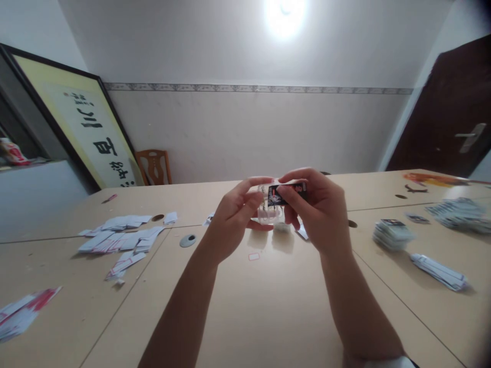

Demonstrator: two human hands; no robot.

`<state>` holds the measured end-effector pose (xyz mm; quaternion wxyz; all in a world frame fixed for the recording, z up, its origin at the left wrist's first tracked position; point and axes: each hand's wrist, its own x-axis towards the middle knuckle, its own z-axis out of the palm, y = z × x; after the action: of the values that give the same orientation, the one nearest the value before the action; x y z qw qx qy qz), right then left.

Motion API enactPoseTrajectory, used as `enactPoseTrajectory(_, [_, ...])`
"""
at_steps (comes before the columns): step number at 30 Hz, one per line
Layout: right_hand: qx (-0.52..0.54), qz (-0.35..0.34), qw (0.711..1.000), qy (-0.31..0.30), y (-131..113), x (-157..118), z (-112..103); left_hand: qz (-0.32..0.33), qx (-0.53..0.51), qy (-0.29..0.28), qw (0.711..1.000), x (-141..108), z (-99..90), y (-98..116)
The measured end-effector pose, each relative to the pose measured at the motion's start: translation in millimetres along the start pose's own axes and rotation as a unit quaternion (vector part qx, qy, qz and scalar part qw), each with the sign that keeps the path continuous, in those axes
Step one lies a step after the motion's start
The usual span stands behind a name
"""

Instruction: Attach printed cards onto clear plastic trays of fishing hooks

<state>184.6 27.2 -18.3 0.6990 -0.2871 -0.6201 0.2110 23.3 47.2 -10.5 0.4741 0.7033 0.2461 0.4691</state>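
Above the middle of the table, both hands are raised close together. My left hand [235, 212] is closed around the side of a small clear plastic packet [264, 214] with thin, dark-gold details inside; whether it is a bag or a stiff case I cannot make out. Pinched between thumb and fingers of my right hand [320, 212] is a small black card [274, 197] with white and red print. It overlaps the front of the packet's right side. On the table below lies a small red-bordered label [253, 256].
White paper slips [123, 237] are spread at the left, with more red-and-white papers [26, 312] nearer. To the right stand a stack of packets [392, 235], a white bundle [439, 272] and a larger pile [460, 212]. A wooden chair [154, 162] is behind the table.
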Motion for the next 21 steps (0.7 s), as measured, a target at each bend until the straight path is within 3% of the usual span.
enactPoseTrajectory(11, [-0.088,-0.007,0.994,0.06,-6.3,-5.2,5.5,0.03,-0.079,-0.031,0.996,-0.2,4.8,-3.9])
enactPoseTrajectory(21, [-0.112,-0.038,0.99,0.081,-9.1,-8.4,6.0,0.031,-0.085,-0.048,0.995,-1.9,5.2,-4.2])
